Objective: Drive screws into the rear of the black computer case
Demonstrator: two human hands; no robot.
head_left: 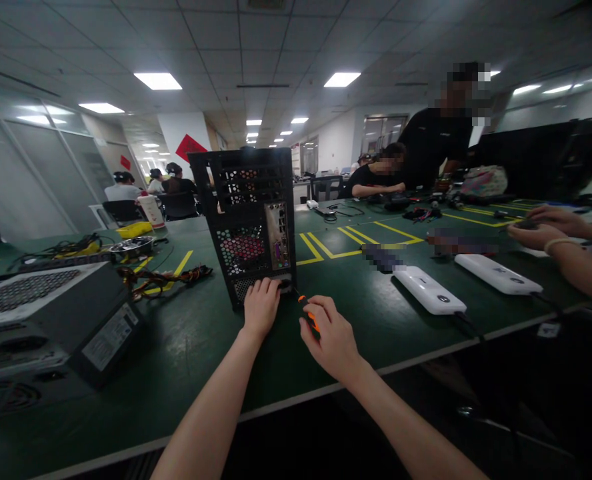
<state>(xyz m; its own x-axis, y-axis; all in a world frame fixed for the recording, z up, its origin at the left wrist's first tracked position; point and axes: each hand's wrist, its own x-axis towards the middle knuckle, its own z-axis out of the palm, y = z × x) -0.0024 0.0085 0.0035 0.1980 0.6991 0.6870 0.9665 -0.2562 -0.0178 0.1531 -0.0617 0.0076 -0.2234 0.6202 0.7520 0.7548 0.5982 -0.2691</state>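
Observation:
A black computer case (pixel 206 220) stands upright in front of me, its rear panel with vent holes and a metal port plate (pixel 277 233) facing me. My left hand (pixel 261 307) grips the bottom of that panel, with its fingers bent against the perforated section and covering part of it. Just right of the case, my right hand (pixel 329 337) is closed around an orange and black screwdriver (pixel 303 301). The screwdriver's shaft points toward the lower right corner of the case. I cannot tell whether its tip touches a screw.
Grey power supply units (pixel 41 320) sit at the left, with bundled cables (pixel 166 280) behind them. White power banks (pixel 429 290) with cords lie to the right. Another person's hands (pixel 551 223) are at the far right. The green table (pixel 176 353) has yellow tape markings.

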